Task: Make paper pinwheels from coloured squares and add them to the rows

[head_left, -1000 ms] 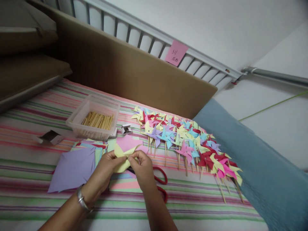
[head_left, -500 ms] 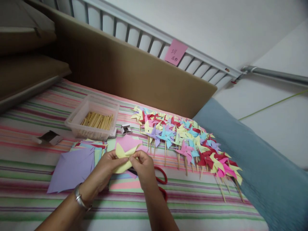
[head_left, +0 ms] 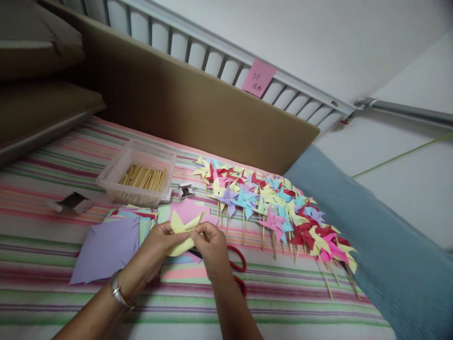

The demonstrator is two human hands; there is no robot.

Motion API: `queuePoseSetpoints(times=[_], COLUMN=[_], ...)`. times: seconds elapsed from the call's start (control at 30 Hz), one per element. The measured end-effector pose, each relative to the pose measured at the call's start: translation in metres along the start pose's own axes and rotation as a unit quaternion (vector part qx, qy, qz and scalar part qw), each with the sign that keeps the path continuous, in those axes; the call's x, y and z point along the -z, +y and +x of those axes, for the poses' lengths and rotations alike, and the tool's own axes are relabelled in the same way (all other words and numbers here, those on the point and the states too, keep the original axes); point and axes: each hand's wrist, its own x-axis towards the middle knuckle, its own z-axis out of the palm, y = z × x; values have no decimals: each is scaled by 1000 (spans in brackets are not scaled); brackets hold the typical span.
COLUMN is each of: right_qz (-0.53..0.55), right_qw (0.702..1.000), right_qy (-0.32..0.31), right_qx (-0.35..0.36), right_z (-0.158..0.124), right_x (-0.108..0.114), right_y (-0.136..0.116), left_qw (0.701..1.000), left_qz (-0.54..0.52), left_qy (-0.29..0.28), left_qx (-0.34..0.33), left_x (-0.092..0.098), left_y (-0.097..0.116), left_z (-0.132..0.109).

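Note:
A yellow paper pinwheel [head_left: 181, 247], partly folded, is held up between both hands. My left hand [head_left: 159, 245] grips its left side, thumb pressed near the middle. On the other side my right hand [head_left: 209, 245] pinches the folded-in paper at the centre; whether a pin is between those fingers is hidden. Beneath and beyond the hands lie pink paper sheets [head_left: 189, 212]. Red-handled scissors [head_left: 239, 261] rest by my right wrist, their blades mostly covered. Purple cut paper squares [head_left: 106, 248] sit left of my left hand.
A clear plastic box [head_left: 109, 186] holds short wooden sticks [head_left: 145, 177]. Beside it stands a small open box of fasteners [head_left: 185, 190]. Another small box [head_left: 74, 203] lies further left. Many finished pinwheels [head_left: 272, 222] spread to the right. A cardboard panel [head_left: 198, 113] closes off the back.
Almost nothing differs. Both hands stay on the yellow pinwheel, and its upper right edge sits slightly differently at the fingers.

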Motion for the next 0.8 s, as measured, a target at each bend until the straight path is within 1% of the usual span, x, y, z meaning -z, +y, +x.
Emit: queuePoseSetpoints(times=[0.3,0.53,0.8], right_qz=[2,-2,-2], right_qw=[1000,1000,1000], right_qy=[-6,-3,-12], right_qx=[-1,1,-29], right_z=[-1,-2,-1], right_x=[0,0,-1], right_y=[-3,-4,-1], left_qw=[1000,1000,1000], left_qz=[-12,-11,-18], left_qy=[-18,-11,-9], left_qx=[-2,0,11], left_x=[1,2,1], left_y=[-1,-2,-1], left_z=[-1,-1,-1])
